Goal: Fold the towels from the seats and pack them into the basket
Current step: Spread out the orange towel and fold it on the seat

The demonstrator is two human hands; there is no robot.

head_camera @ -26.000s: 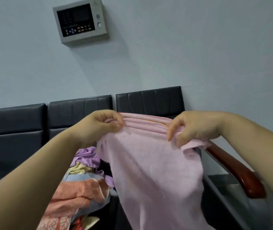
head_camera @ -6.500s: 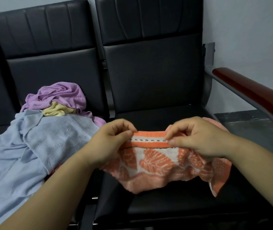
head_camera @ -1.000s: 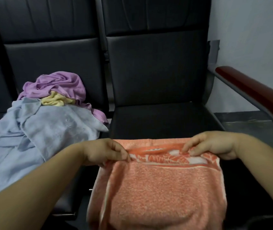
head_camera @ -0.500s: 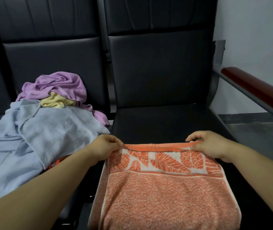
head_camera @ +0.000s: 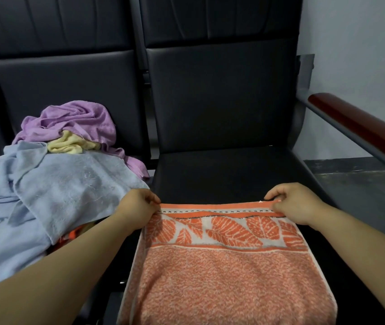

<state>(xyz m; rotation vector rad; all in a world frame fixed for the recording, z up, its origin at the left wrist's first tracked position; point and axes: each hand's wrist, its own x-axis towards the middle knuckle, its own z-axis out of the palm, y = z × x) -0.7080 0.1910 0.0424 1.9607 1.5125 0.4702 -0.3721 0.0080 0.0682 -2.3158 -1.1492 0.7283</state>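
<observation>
**Orange towel flat on the end seat, both hands at its far hem**

We find the orange terry towel with a white leaf-patterned band (head_camera: pixel 229 277) spread flat over the front of the black padded seat (head_camera: pixel 229 170), its near end running out of view below. The left hand (head_camera: pixel 137 211) pinches the far left corner of the hem with curled fingers. The right hand (head_camera: pixel 292 202) pinches the far right corner likewise. On the neighbouring seat to the left lies a loose heap (unfolded): a pale blue towel (head_camera: pixel 57 184) in front, a crumpled purple towel (head_camera: pixel 81 120) behind, and a small yellow cloth (head_camera: pixel 69 143) between them. A red-brown wooden armrest (head_camera: pixel 362 127) stands to the right.
</observation>
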